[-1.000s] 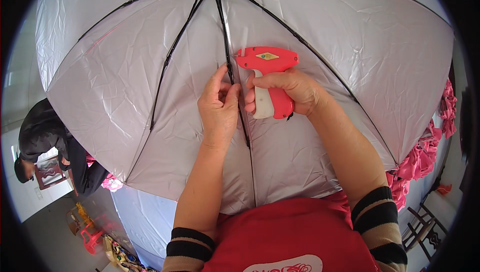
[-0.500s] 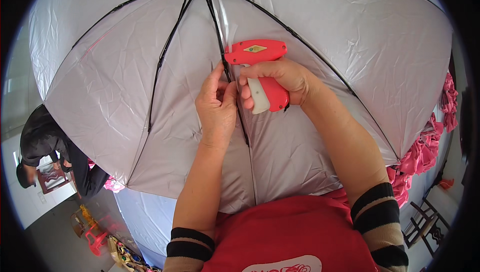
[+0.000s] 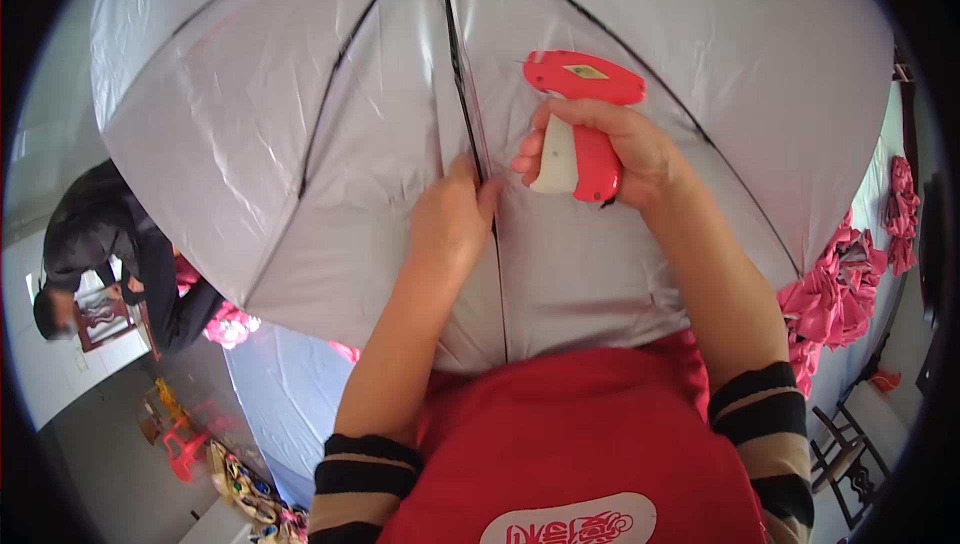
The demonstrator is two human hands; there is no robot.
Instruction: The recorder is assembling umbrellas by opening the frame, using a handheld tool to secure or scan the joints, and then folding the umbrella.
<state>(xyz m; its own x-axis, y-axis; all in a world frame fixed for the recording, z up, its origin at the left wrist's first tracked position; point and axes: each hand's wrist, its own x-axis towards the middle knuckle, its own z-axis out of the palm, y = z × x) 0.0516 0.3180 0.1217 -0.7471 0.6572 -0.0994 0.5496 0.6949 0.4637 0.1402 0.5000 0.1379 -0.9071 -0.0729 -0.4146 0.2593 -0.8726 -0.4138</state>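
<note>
The right hand (image 3: 645, 154) has its fingers wrapped around the handle and trigger of the red-and-white tag gun (image 3: 595, 159). The gun's nose points left and sits above these fingers, clear of the nearest rib. The left hand (image 3: 448, 224) is positioned at the black rib (image 3: 462, 94), with the thumb to its right and the other fingers to its left. The fingertips are blurred; whether they pinch the rib cannot be told. The umbrella (image 3: 400, 124) is spread open, its silver inner face behind both sets of fingers. Pink cloth (image 3: 835, 294) is bunched well to the right of the right fingers. A person (image 3: 100, 219) in black is well to the left of the left fingers.
</note>
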